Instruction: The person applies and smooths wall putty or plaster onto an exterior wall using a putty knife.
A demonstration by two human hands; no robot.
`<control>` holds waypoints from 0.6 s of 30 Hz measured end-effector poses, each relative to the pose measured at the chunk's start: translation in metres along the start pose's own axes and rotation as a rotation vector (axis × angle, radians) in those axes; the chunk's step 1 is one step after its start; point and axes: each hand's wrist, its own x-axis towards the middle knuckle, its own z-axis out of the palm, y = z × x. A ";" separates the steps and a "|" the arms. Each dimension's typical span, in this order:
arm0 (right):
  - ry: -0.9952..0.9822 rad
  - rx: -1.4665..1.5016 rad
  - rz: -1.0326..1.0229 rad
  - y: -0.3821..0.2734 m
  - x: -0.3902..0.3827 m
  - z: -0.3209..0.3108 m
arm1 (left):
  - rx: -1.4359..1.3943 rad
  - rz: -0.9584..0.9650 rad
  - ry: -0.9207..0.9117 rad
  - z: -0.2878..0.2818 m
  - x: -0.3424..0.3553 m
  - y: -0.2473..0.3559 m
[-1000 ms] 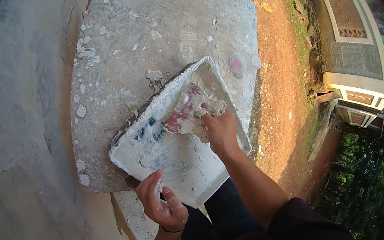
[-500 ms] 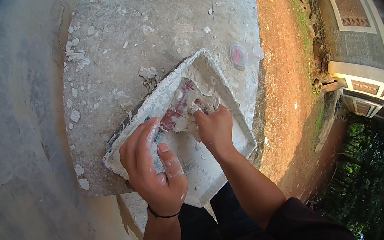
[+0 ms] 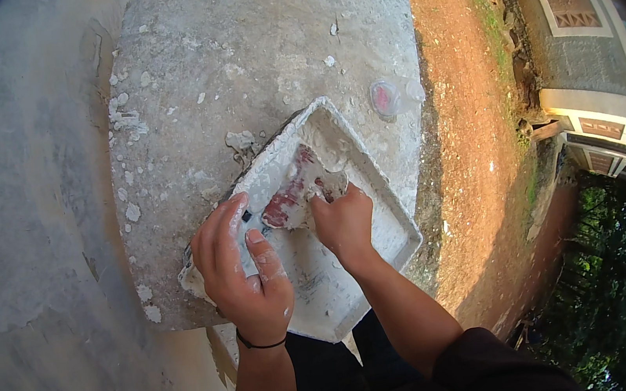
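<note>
On the concrete slab point(image 3: 247, 54), a white paint-caked tray point(image 3: 379, 218).
Left hand point(image 3: 242, 272) grips the tray's near rim; right hand point(image 3: 344, 221) pinches a red-stained scraper point(image 3: 292, 190) inside it.

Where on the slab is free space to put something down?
Free: the slab beyond the tray, and between the tray and the small round lid. Crowded: the tray's near end, where the left hand and right hand meet.

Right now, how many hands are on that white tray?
2. The left hand grips the near-left rim of the white tray. The right hand is inside it, pressing a red-stained, plaster-caked tool. No other hands show.
</note>
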 end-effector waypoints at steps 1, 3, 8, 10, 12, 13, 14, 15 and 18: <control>0.004 -0.002 0.005 0.002 -0.001 -0.001 | -0.010 -0.008 0.004 0.000 -0.001 -0.001; 0.019 0.017 -0.105 0.009 -0.002 0.000 | -0.025 -0.013 0.007 0.001 -0.002 -0.004; -0.126 -0.110 -0.058 0.027 0.009 -0.031 | 0.034 -0.024 -0.003 -0.008 -0.004 -0.012; -0.172 -0.085 -0.240 0.015 0.008 -0.049 | 0.069 -0.031 0.009 -0.016 -0.007 -0.018; -0.209 -0.067 -0.415 -0.002 0.005 -0.072 | 0.087 -0.040 0.014 -0.022 -0.011 -0.018; -0.282 -0.289 -0.642 -0.008 0.005 -0.081 | 0.087 -0.023 0.036 -0.022 -0.012 -0.019; -0.356 -0.512 -0.868 -0.010 0.005 -0.083 | 0.089 -0.007 0.058 -0.023 -0.014 -0.019; -0.363 -0.514 -0.871 -0.008 0.007 -0.079 | 0.090 -0.014 0.060 -0.023 -0.016 -0.019; -0.334 -0.626 -1.376 0.007 0.012 -0.059 | 0.099 -0.087 0.094 -0.022 -0.026 -0.019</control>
